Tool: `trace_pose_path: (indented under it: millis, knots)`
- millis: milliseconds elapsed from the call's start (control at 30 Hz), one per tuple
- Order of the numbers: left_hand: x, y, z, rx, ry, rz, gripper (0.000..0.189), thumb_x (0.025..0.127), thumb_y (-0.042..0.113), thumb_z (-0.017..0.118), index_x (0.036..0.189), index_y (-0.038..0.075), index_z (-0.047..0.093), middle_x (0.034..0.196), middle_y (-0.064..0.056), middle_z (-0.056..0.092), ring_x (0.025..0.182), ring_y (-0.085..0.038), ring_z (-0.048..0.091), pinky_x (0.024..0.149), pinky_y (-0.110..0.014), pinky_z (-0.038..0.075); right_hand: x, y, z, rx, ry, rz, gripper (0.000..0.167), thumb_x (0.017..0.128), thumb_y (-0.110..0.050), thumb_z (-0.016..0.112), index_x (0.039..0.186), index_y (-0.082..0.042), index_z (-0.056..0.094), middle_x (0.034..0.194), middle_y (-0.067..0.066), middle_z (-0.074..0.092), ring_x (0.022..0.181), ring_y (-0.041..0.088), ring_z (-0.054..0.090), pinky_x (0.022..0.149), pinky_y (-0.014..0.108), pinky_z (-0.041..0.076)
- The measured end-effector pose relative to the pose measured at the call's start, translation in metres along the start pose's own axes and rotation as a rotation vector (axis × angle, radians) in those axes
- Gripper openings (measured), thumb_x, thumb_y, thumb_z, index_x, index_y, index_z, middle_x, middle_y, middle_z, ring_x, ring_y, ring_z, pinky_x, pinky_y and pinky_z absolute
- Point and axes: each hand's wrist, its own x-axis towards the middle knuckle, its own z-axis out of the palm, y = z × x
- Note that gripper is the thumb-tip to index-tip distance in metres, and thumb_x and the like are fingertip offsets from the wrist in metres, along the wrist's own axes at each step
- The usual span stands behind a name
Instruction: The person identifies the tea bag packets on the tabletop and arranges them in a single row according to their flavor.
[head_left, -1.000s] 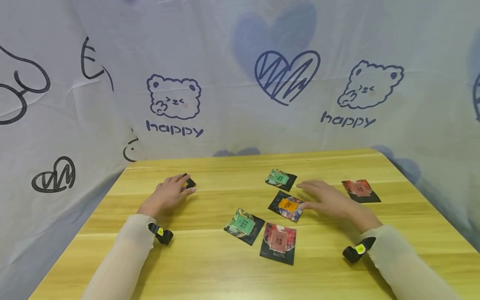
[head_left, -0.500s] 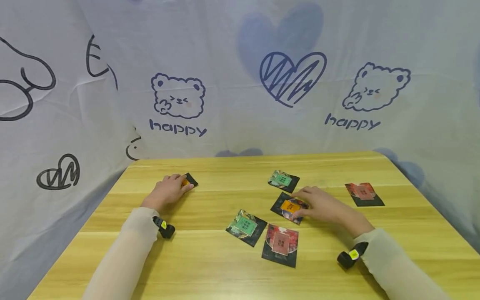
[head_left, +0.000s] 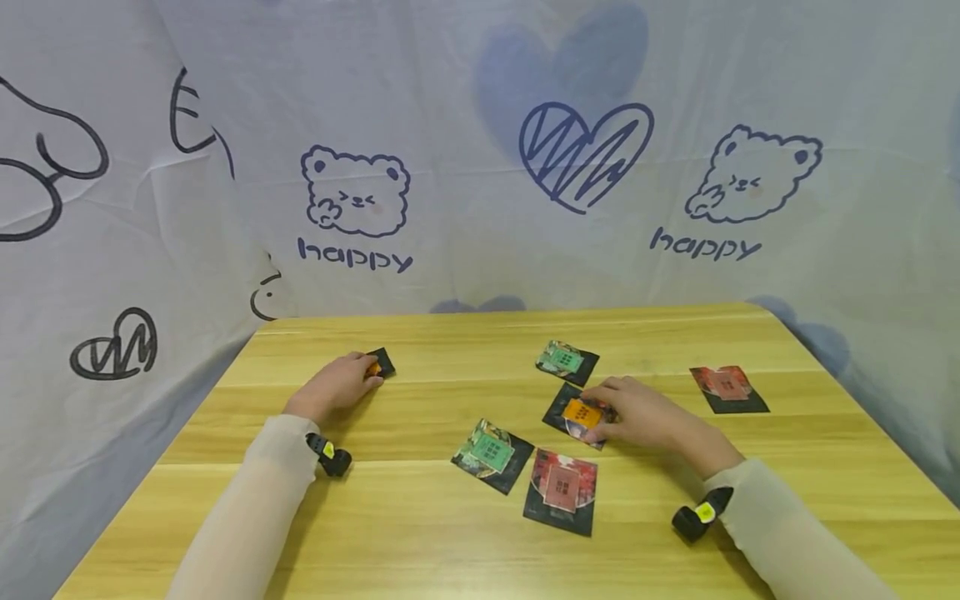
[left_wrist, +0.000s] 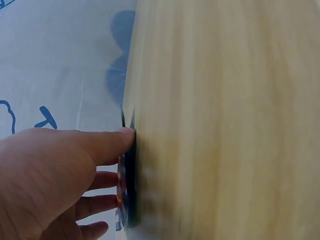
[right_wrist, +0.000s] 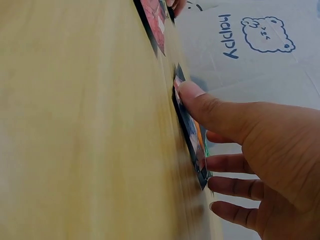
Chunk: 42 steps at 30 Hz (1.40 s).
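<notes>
At the table's left, my left hand (head_left: 335, 388) covers part of a flat black square packet with an orange label (head_left: 386, 362). In the left wrist view the thumb lies at one edge of this packet (left_wrist: 130, 187), with the fingers along its far side. My right hand (head_left: 647, 417) spans another orange-labelled packet (head_left: 573, 412) right of centre, thumb at the near edge and fingers at the far one. The right wrist view has the thumb pressed on this packet's (right_wrist: 189, 122) edge. Just behind it lies a green-labelled packet (head_left: 564, 360).
Nearer the front lie a second green-labelled packet (head_left: 491, 454) and a red-labelled packet (head_left: 561, 492), side by side. Another red-labelled packet (head_left: 729, 388) lies at the right. The wooden table (head_left: 405, 533) backs onto a printed cloth (head_left: 465, 225) that hangs behind and at both sides.
My right hand has moved left and down onto the orange-labelled packet, its fingers drawing in around it. My left thumb has come in against the left packet. The packets stay in place.
</notes>
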Motion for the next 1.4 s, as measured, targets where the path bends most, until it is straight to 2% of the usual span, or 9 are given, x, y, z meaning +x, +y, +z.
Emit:
trace_pose_path:
  millis: [100,367,633,733,867,967,1067,1233,1400]
  knots:
    - [-0.002,0.0,0.0,-0.031,-0.014,0.016,0.056,0.104,0.03,0.048,0.147,-0.005,0.039,0.146,-0.03,0.037,0.133,-0.047,0.037,0.11,-0.057,0.03,-0.001,0.0,-0.001,-0.01,0.003,-0.009,0.073,0.083,-0.059,0.068,0.136,-0.01,0.058,0.127,0.011,0.058,0.111,0.028,0.054,0.094,0.049,0.046]
    - [-0.006,0.009,-0.001,-0.148,0.001,0.001,0.065,0.101,0.048,0.048,0.145,0.0,0.043,0.145,-0.026,0.041,0.132,-0.044,0.04,0.109,-0.056,0.031,-0.002,-0.002,-0.005,-0.04,-0.003,-0.038,0.069,0.085,-0.052,0.07,0.133,-0.003,0.06,0.13,0.017,0.059,0.122,0.038,0.051,0.107,0.056,0.035]
    - [-0.006,0.011,0.004,-0.139,0.056,0.04,0.047,0.101,0.039,0.055,0.131,0.003,0.051,0.125,-0.019,0.054,0.113,-0.034,0.055,0.097,-0.051,0.044,-0.002,-0.003,-0.006,-0.06,-0.015,-0.054,0.065,0.087,-0.046,0.07,0.133,-0.002,0.06,0.131,0.019,0.058,0.123,0.04,0.051,0.103,0.055,0.039]
    - [-0.008,0.01,0.006,-0.14,0.058,0.066,0.044,0.1,0.034,0.058,0.13,0.003,0.052,0.131,-0.022,0.05,0.117,-0.037,0.052,0.099,-0.053,0.043,-0.002,-0.002,-0.005,-0.06,-0.023,-0.042,0.064,0.088,-0.046,0.07,0.134,-0.002,0.06,0.133,0.019,0.057,0.124,0.04,0.051,0.103,0.055,0.04]
    - [-0.01,0.007,0.009,-0.15,0.068,0.083,0.05,0.099,0.034,0.06,0.137,0.003,0.049,0.146,-0.026,0.036,0.131,-0.043,0.04,0.106,-0.056,0.035,-0.002,-0.001,-0.005,-0.051,-0.025,-0.035,0.063,0.089,-0.045,0.07,0.134,-0.003,0.059,0.134,0.018,0.056,0.124,0.039,0.05,0.103,0.055,0.039]
    - [-0.012,0.005,0.011,-0.145,0.085,0.067,0.058,0.097,0.034,0.062,0.143,0.003,0.045,0.15,-0.028,0.03,0.134,-0.048,0.034,0.107,-0.06,0.033,-0.002,0.0,-0.005,-0.045,-0.023,-0.042,0.062,0.089,-0.045,0.069,0.134,-0.004,0.059,0.134,0.018,0.056,0.124,0.039,0.05,0.103,0.056,0.04]
    - [-0.015,0.003,0.01,-0.135,0.09,0.035,0.067,0.096,0.037,0.063,0.148,0.003,0.039,0.148,-0.029,0.032,0.132,-0.049,0.034,0.105,-0.061,0.034,-0.002,0.0,-0.006,-0.047,-0.024,-0.044,0.063,0.089,-0.046,0.069,0.134,-0.003,0.059,0.134,0.019,0.056,0.124,0.039,0.051,0.102,0.055,0.041]
    - [-0.018,0.0,0.009,-0.134,0.05,-0.025,0.078,0.096,0.045,0.06,0.153,0.002,0.03,0.146,-0.032,0.035,0.131,-0.05,0.035,0.105,-0.061,0.033,-0.003,-0.001,-0.008,-0.044,-0.028,-0.04,0.063,0.089,-0.045,0.07,0.135,-0.003,0.059,0.134,0.019,0.055,0.124,0.04,0.05,0.102,0.055,0.04]
    - [-0.019,0.001,0.008,-0.158,0.018,-0.02,0.078,0.097,0.048,0.056,0.153,0.001,0.029,0.148,-0.033,0.033,0.133,-0.051,0.034,0.107,-0.061,0.031,-0.004,0.0,-0.009,-0.047,-0.03,-0.045,0.063,0.089,-0.045,0.069,0.135,-0.003,0.058,0.135,0.019,0.055,0.124,0.04,0.05,0.102,0.055,0.04]
